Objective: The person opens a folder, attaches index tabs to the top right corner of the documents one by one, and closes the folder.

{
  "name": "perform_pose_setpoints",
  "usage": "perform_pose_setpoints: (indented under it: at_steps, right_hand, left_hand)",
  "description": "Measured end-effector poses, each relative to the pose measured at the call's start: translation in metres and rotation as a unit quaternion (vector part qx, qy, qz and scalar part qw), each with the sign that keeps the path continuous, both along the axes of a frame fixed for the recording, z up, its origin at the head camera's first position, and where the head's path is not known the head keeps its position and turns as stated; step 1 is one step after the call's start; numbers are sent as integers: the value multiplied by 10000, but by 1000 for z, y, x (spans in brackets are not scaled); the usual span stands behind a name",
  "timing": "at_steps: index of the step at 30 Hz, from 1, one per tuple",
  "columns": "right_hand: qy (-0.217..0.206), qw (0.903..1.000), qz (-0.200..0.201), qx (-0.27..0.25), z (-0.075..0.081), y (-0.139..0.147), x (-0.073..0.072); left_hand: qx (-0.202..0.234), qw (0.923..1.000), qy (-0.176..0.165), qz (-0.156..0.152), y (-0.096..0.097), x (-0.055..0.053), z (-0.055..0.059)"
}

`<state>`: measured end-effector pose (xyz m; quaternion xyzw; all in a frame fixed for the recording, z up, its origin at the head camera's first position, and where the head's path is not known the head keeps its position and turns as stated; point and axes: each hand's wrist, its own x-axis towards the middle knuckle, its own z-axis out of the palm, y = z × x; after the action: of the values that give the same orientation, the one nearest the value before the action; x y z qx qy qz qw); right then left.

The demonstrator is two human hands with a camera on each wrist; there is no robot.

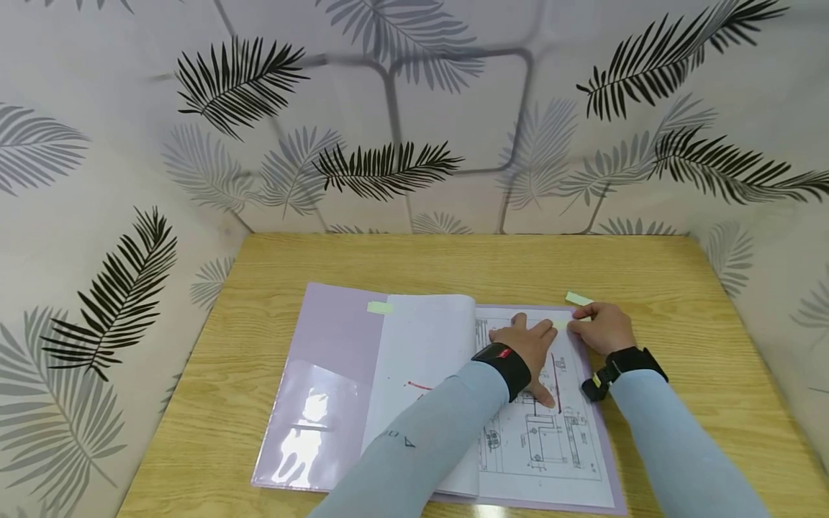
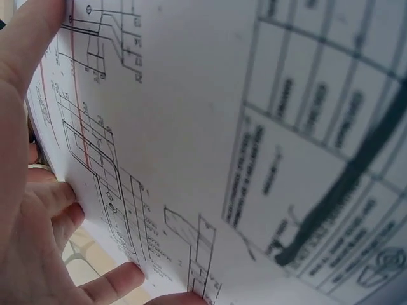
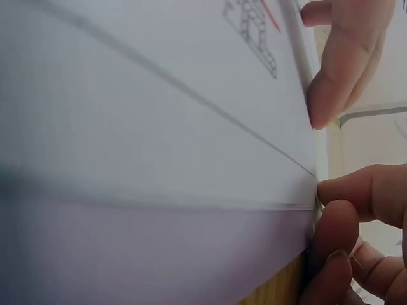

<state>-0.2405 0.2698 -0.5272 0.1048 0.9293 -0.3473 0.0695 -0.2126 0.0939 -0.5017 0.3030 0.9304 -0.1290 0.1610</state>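
Note:
An open lilac folder (image 1: 337, 331) holds sheets, with a technical drawing (image 1: 540, 453) on the right side. My left hand (image 1: 523, 349) rests on the drawing's upper part, fingers spread; the left wrist view shows the fingertips (image 2: 124, 274) against the paper. At the page's upper right corner, my right hand (image 1: 604, 327) pinches the outer end of a pale green sticky tab (image 1: 560, 325) with thumb and index finger. In the right wrist view, its fingertips (image 3: 337, 222) are right at the page edge, the other fingers curled.
Another pale green sticky strip (image 1: 578, 298) lies just beyond the right hand. A similar tab (image 1: 379, 308) marks the turned white page (image 1: 421, 331) on the left. The wooden table (image 1: 401, 262) meets a leaf-patterned curtain (image 1: 447, 194) at its back and sides.

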Motion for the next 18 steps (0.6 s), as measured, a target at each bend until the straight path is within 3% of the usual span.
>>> perform_pose_setpoints:
  at_steps: [8, 18]
  right_hand:
    - [-31, 9999, 48, 93, -4, 0, 3]
    - [194, 9987, 115, 447, -3, -14, 1]
  left_hand:
    - [27, 9999, 130, 59, -3, 1, -5]
    - [46, 9992, 325, 215, -6, 7, -1]
